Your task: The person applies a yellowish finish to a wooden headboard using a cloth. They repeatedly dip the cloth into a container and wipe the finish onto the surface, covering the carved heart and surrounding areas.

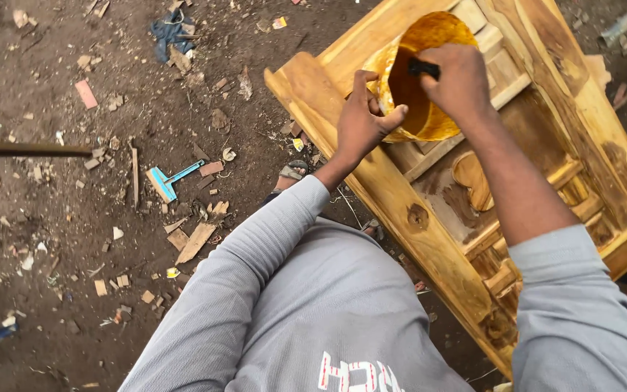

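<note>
My left hand (363,120) grips the rim of a yellow-orange stained container (429,33), which rests tilted on a varnished wooden door panel (429,239). My right hand (459,76) reaches into the container's mouth, its fingers closed on a small dark handle (424,68), probably a brush. The rest of that tool is hidden inside the container. Carved raised pieces (472,178) lie in the panel's recess just below the container. Both my arms wear grey sleeves.
Dirt ground at left is littered with wood scraps (196,241) and chips. A blue scraper-like tool (172,179) lies there. A dark rod (27,151) juts in from the left edge. A sandalled foot (292,173) shows beside the panel's edge.
</note>
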